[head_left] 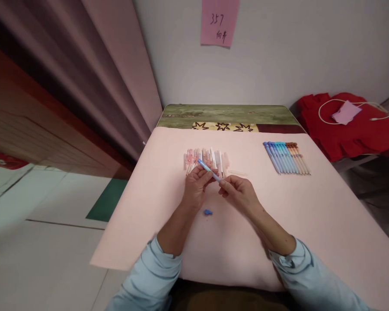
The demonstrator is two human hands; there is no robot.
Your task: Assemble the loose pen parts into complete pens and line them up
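A blue pen [205, 165] is held slantwise above the table by both hands. My left hand [196, 185] is closed round its middle, the blue upper end sticking out past the fingers. Thumb and fingers of my right hand [238, 190] pinch the lower, paler end. Below the hands a small blue cap-like piece [208, 212] lies on the pink sheet. Just beyond the hands is a cluster of pink and clear pen parts [194, 154], partly hidden by my left hand.
Assembled pens [285, 159] in blue, light blue and brown lie in a neat row at the right. The pink sheet [142, 216] covers most of the table. A red cloth [350, 134] with a white cable sits beyond the right edge. A curtain [123, 65] hangs at the left.
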